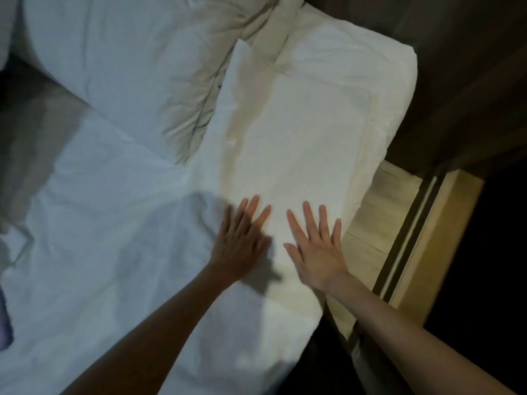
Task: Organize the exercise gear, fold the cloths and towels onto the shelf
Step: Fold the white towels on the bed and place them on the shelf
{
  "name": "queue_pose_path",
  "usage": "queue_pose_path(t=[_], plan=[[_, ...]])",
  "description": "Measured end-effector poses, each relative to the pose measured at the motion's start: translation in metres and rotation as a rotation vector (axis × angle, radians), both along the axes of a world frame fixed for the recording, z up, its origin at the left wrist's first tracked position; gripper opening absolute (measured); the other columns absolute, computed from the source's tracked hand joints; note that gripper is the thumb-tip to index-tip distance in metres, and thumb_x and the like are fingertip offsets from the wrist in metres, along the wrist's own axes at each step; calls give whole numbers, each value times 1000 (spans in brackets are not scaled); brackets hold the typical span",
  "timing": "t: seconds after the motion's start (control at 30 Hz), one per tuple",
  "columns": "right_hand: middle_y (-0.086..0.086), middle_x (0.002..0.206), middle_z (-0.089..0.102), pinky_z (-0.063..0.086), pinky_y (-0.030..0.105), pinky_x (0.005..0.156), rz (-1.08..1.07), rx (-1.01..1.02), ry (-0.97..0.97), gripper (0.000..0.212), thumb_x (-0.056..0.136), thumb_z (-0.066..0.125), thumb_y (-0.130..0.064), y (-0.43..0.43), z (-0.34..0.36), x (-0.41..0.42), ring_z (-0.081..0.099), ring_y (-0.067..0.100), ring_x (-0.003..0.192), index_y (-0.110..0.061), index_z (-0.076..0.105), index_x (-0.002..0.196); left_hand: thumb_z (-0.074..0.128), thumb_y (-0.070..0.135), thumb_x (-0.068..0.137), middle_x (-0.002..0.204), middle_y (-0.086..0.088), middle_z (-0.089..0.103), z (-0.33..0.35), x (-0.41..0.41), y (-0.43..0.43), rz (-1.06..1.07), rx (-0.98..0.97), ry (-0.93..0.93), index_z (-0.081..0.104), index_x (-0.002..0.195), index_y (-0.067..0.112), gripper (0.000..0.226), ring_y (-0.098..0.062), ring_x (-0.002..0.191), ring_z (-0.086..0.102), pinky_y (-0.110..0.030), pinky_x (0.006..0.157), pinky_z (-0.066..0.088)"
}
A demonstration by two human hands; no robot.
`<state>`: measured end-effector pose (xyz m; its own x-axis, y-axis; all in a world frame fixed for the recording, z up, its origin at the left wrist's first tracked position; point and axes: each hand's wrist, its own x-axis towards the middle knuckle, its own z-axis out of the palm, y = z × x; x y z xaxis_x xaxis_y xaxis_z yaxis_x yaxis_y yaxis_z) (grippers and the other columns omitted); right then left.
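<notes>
A white towel (296,132) lies spread flat in a long rectangle on the right side of the bed, its far end near the bed's corner. My left hand (242,238) lies flat on the towel's near left part with straight fingers. Flat on the near right part, my right hand (316,246) has its fingers spread. Both palms face down and neither hand grips anything.
A white sheet (99,238) covers the bed, with a rumpled duvet (199,81) and a pillow (85,47) at the back. A light wooden ledge (379,212) runs along the bed's right edge. Dark floor lies beyond it. A purple cloth (4,320) shows at the left edge.
</notes>
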<state>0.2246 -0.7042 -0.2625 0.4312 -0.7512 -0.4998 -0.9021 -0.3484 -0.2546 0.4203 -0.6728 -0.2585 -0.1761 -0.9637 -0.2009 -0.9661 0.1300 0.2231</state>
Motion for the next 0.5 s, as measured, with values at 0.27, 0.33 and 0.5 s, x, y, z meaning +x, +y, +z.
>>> queue_pose_path(t=[0.27,0.33,0.5], plan=[[-15,141,-50,-17,54,110,-261,139,-130,61,97,13,-59,141,-8,2,-39,27,136,-52,-33,135,26,42,98,156,-11,22,1,37,148,116,18,-21,32,147,23,53,-33,143,21,-56,114,20],[-17,141,-48,-5,53,117,-325,213,-210,61,98,20,-56,170,-6,3,-24,28,144,-55,-29,135,22,51,97,159,-10,6,2,45,177,208,116,3,19,149,27,57,-32,146,7,-50,118,10],[-24,152,-22,21,45,118,-730,332,-677,73,96,54,-29,218,9,3,-1,13,148,-60,2,137,14,65,90,158,-20,-6,12,61,225,312,200,-32,8,151,32,70,-37,146,-4,-50,116,-2]])
